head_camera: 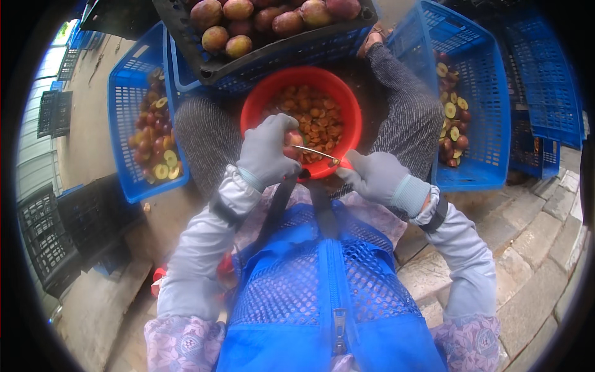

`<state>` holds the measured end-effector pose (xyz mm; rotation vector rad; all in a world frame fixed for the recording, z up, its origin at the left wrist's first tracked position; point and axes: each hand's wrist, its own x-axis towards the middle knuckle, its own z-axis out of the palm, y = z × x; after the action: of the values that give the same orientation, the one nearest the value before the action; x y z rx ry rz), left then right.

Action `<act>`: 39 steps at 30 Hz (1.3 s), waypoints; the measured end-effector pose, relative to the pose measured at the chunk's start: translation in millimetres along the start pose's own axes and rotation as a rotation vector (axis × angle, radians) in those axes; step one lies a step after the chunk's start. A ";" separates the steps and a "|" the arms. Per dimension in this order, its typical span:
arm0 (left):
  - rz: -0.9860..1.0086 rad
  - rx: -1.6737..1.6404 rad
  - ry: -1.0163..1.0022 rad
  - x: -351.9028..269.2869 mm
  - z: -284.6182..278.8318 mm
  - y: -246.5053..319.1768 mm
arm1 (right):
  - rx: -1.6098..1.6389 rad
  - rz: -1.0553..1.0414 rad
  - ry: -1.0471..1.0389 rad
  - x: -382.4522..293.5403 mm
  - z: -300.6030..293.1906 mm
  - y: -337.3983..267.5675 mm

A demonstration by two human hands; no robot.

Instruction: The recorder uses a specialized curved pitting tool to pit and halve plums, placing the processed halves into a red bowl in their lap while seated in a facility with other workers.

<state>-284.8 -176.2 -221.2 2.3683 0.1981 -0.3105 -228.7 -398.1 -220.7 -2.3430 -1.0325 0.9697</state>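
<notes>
In a grey glove, my left hand grips a reddish plum above the near rim of a red plastic basin. My right hand, gloved the same way, is closed around the red handle of a small knife. Its thin blade points left and reaches the plum; how deep it sits in the fruit cannot be told. Many small orange-brown plum pieces lie in the basin, which stands between my knees.
A black crate of whole plums rests on a blue crate straight ahead. Blue crates with plums, some cut, stand at left and right. More stacked crates are at far right, and black crates at far left.
</notes>
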 end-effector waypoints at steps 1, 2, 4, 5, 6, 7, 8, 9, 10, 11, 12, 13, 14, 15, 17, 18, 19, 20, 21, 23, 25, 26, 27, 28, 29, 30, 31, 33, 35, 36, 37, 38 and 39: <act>0.031 0.074 -0.001 -0.7 -0.1 0.3 | -0.004 0.009 0.001 -3.2 1.0 -0.6; 0.013 0.091 0.079 0.0 -5.2 -4.9 | -0.033 0.033 -0.012 -7.9 2.9 2.3; -0.022 0.124 0.237 6.5 -22.3 -27.8 | -0.091 0.083 -0.039 -22.8 8.2 15.9; 0.030 0.067 0.277 8.9 -36.0 -30.7 | -0.058 0.093 -0.017 -31.1 6.8 18.4; 0.077 0.017 0.302 9.1 -48.5 -29.7 | 0.017 0.086 0.053 -29.1 5.9 15.2; 0.089 -0.229 0.224 11.5 -51.5 -25.5 | 0.092 0.078 0.121 -24.7 2.7 10.8; 0.071 -0.547 0.178 12.8 -52.4 -26.5 | 0.154 0.067 0.209 -17.7 -4.3 6.4; 0.054 -0.864 0.122 12.2 -50.1 -30.4 | 0.163 0.078 0.207 -12.4 -7.2 -3.1; 0.038 -1.179 0.056 10.5 -50.6 -31.2 | 0.122 0.057 0.244 -2.3 -8.1 -4.5; 0.011 -1.194 0.011 3.2 -51.5 -24.5 | 0.086 0.048 0.268 8.2 -4.1 -1.1; -0.018 -1.307 -0.019 0.7 -47.7 -23.8 | 0.049 0.040 0.293 16.0 -2.9 -0.7; -0.048 -1.419 -0.050 -0.2 -43.1 -24.0 | -0.045 0.002 0.341 19.2 -3.7 -2.6; -0.091 -1.527 -0.069 -3.8 -38.6 -23.9 | 0.025 -0.077 0.484 27.8 -1.4 -6.6; -0.166 -1.546 0.000 -3.1 -33.0 -15.2 | 0.089 -0.146 0.631 36.5 -2.1 -11.7; -0.193 -1.579 -0.052 -3.9 -16.6 -20.9 | 0.232 -0.298 0.846 58.5 -0.5 -27.5; -0.201 -1.594 -0.082 -3.4 -10.3 -21.1 | 0.307 -0.381 0.916 71.8 2.0 -38.7; -0.211 -1.645 -0.014 -4.5 -3.6 -8.9 | 0.303 -0.427 0.930 83.1 5.5 -49.8; -0.199 -1.603 -0.005 -2.4 4.6 -10.6 | 0.295 -0.463 0.950 91.2 10.1 -56.1; -0.258 -1.703 0.018 -0.9 5.3 2.3 | 0.362 -0.463 0.905 96.4 16.5 -57.8; -0.297 -1.783 0.101 0.7 14.4 9.2 | 0.407 -0.353 0.918 97.4 23.8 -56.2; -0.170 -1.431 0.392 1.5 36.3 -2.4 | 0.397 -0.236 0.958 98.3 29.5 -56.7; -0.384 -1.292 0.517 3.3 29.7 25.3 | 0.433 -0.182 0.975 99.9 32.9 -54.5; -0.352 -1.261 0.568 5.9 34.3 23.3 | 0.475 -0.134 0.986 100.9 38.3 -56.4; -0.320 -1.230 0.619 10.9 42.1 16.8 | 0.518 -0.086 0.996 103.5 42.2 -57.3; -0.282 -1.177 0.691 14.7 48.3 11.7 | 0.595 0.003 0.975 106.3 45.4 -58.3; -0.255 -1.112 0.722 18.5 52.9 7.4 | 0.666 0.033 0.975 107.8 47.4 -59.3; -0.229 -1.046 0.752 22.3 56.4 3.7 | 0.738 0.062 0.973 108.9 48.2 -60.6; -0.238 -0.911 0.761 20.4 50.4 8.7 | 0.905 0.125 0.914 112.0 50.3 -61.1; -0.307 -0.961 0.708 23.3 49.5 5.2 | 0.876 0.121 0.956 113.8 48.0 -63.5; -0.343 -0.986 0.683 25.3 49.6 0.4 | 0.862 0.118 0.975 114.5 47.0 -64.8; -0.130 -0.713 0.701 29.1 56.6 -15.5 | 0.779 0.069 1.018 115.6 46.2 -65.4; 0.070 -0.446 0.749 31.6 56.3 -18.6 | 0.695 0.032 1.057 114.3 46.3 -64.6; 0.183 -0.203 0.719 29.9 54.8 -21.2 | 0.610 -0.005 1.093 113.7 46.2 -63.7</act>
<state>-270.0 -196.9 -282.0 2.1796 0.3237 0.6310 -237.8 -266.9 -263.7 -1.8579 -0.2323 -0.0991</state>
